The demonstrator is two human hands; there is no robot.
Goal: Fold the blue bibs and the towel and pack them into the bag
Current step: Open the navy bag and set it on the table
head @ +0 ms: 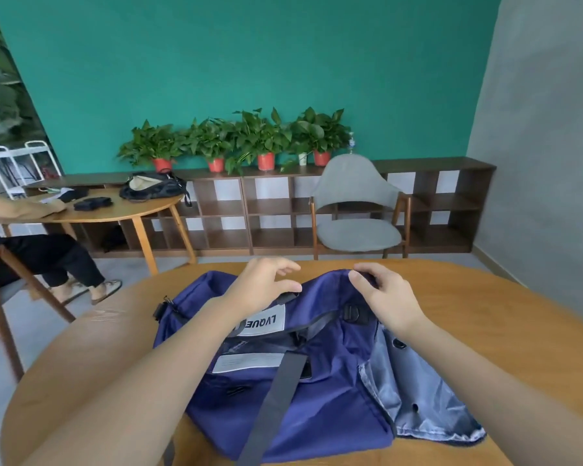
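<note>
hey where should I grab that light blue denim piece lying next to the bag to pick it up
Probably pinch the light blue denim piece at its free near-right edge, coming from the right: its left side tucks against the bag, while the right lies flat and exposed on the table.

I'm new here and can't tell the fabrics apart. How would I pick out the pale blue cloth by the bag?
Start at the round wooden table nearest the camera, where a dark purple-blue bag lies. The pale blue cloth pokes out from under the bag's right side. It is lighter and more washed-out than the bag, with dark round dots.
</note>
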